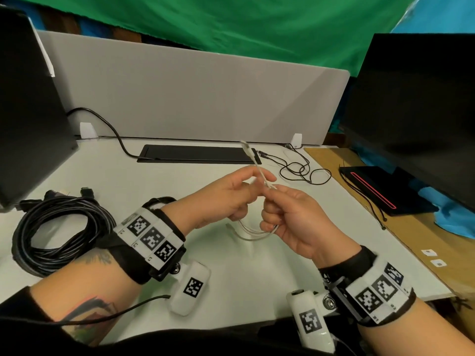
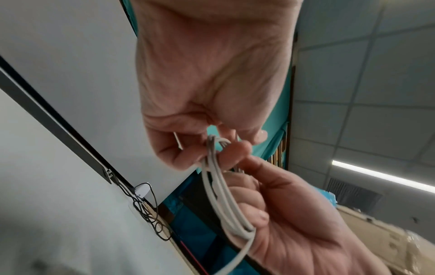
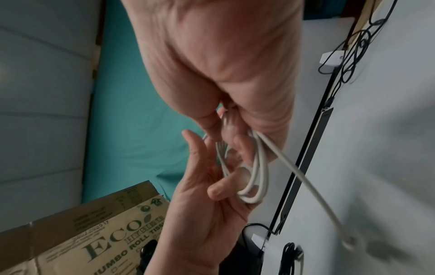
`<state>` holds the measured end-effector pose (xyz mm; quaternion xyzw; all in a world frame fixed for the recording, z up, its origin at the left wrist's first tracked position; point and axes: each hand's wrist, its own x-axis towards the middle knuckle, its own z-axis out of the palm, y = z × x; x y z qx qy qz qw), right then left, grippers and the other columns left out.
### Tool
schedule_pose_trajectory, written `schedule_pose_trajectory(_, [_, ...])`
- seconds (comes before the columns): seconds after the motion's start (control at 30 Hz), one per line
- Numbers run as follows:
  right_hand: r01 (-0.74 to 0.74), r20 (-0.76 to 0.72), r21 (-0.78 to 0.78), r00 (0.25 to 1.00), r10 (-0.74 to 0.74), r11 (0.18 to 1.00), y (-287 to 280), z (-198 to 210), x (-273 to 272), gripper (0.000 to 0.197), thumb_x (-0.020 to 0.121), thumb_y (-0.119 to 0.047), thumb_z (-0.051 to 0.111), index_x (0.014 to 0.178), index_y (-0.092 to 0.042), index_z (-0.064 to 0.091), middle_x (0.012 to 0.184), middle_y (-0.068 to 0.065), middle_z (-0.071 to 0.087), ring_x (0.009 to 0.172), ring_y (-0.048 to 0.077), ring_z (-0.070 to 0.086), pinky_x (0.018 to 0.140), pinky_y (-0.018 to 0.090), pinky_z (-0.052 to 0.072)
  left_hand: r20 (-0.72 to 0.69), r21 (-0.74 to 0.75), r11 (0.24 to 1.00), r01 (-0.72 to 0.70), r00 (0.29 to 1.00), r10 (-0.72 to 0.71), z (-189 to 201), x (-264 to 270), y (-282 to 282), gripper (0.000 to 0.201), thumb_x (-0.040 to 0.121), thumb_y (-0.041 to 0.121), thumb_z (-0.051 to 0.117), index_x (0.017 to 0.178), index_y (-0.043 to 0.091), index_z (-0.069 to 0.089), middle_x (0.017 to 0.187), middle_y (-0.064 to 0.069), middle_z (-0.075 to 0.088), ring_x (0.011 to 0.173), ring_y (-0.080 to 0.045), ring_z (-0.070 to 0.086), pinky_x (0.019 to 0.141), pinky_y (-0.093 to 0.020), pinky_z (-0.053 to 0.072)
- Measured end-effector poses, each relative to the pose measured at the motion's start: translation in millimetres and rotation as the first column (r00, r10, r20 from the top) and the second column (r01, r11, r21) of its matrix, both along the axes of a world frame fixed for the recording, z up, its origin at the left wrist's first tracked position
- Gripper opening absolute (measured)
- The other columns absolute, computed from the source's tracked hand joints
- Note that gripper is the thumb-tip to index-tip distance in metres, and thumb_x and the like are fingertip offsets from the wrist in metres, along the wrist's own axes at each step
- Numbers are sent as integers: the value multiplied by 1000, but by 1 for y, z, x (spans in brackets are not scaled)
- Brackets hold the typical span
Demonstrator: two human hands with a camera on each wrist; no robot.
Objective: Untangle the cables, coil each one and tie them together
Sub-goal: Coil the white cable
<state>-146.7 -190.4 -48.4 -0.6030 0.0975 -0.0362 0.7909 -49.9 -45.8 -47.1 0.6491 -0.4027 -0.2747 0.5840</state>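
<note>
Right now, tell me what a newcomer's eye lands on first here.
First, the two hands, left hand and right hand, meeting above the middle of the white desk, both gripping a small coil of white cable whose plug end sticks up. Next, the big black cable coil lying at the desk's left.

A white table [image 1: 159, 181] with cables on it.
A big black cable coil [image 1: 59, 227] lies on the left; thin black wires [image 1: 300, 170] lie tangled at the back.

Dark monitor [image 1: 416, 119] beside grey divider [image 1: 195, 98], cardboard box [image 3: 94, 232]
</note>
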Motion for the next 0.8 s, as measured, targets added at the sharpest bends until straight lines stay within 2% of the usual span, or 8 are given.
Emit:
schedule_pose_trajectory(0.1, [-25,-35,-36,999,23,999,-1,-1,-1,12,102,-19,54,108,-9,56,59,-2,33,52,13,22,49,26,30,96,40,996,-76,993,72,0,-1,-2,42,94,58,44,120,34,68,83,-1,50,50,-15,46,55,-24,38])
schedule_pose_trajectory(0.2, [-42,-15,-125,999,40,991,0,-2,-2,21,103,-24,53,121,-12,57,59,-5,33,51,11,23,47,24,27,200,-26,985,-172,964,174,-4,-3,-4,30,101,43,49,110,26,73,84,7,61,46,-16,59,53,-18,42])
schedule_pose_trajectory(0.3, [46,75,-327,997,-23,944,2,0,-1,17,102,-26,55,110,-12,59,56,-7,36,48,9,30,45,23,29,160,-129,949,-289,938,307,-6,-3,-8,30,104,34,51,100,19,75,70,8,60,41,-16,57,51,-20,43])
schedule_pose_trajectory(0.43, [224,213,-558,969,-123,799,3,-5,2,27,103,-24,51,95,0,60,51,-15,46,50,13,30,49,28,28,84,-205,905,-372,915,395,-13,-9,-15,33,104,39,49,94,19,73,49,4,47,39,-14,50,50,-20,43])
schedule_pose_trajectory(0.53, [275,222,-541,958,-181,795,4,-9,2,31,105,-25,48,89,-4,63,54,-7,39,47,11,33,48,26,31,-129,-187,883,-431,902,413,-16,-6,-18,29,104,34,51,92,12,66,52,1,51,39,-12,44,43,-21,37])
schedule_pose_trajectory(0.67, [249,164,-362,966,-201,898,2,-8,2,28,104,-22,49,84,-7,62,49,-7,36,41,9,32,43,23,32,-412,-10,880,-474,804,429,-16,5,-14,21,90,20,73,96,18,53,64,0,59,43,-9,46,36,-18,28])
schedule_pose_trajectory(0.73, [223,146,-305,972,-186,926,4,-8,3,26,103,-20,49,84,-8,62,48,-7,36,40,8,33,42,22,33,-432,48,860,-508,766,477,-19,9,-13,37,85,18,78,104,29,48,63,-1,60,46,-10,43,35,-19,27])
schedule_pose_trajectory(0.8, [219,148,-297,972,-181,929,5,-9,3,24,103,-19,50,86,-8,62,48,-6,37,41,8,34,43,22,33,-364,62,873,-483,804,471,-19,10,-12,27,86,18,77,104,29,60,66,-2,59,45,-10,44,36,-18,27])
